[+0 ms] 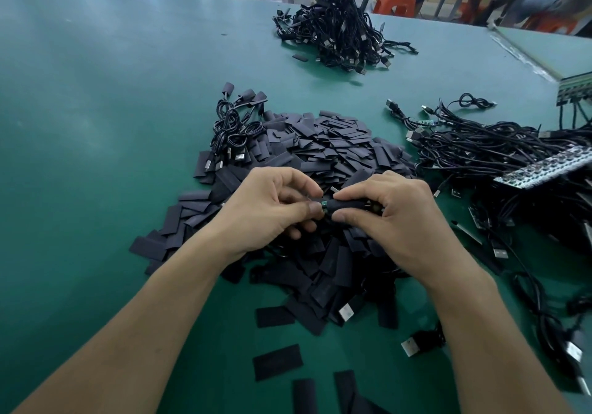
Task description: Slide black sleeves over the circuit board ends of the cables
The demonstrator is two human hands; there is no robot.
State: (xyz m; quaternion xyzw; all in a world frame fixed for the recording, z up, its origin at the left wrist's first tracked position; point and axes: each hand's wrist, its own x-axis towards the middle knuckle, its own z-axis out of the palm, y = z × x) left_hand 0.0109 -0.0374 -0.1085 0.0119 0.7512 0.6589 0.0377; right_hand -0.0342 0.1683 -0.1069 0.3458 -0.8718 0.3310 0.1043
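My right hand (387, 218) pinches a black sleeve (347, 206) between thumb and fingers, above the big heap of flat black sleeves (333, 147). A small green circuit board end (324, 205) pokes out of the sleeve's left mouth. My left hand (266, 208) pinches that board end with thumb and fingertips. The cable itself is mostly hidden under my hands. Both hands meet over the middle of the heap.
A few sleeved cables (235, 125) lie at the heap's left back. A tangle of bare cables with circuit boards (499, 154) spreads on the right. Another cable pile (342, 35) sits far back. Loose sleeves (277, 362) lie near me on the green table (96, 125).
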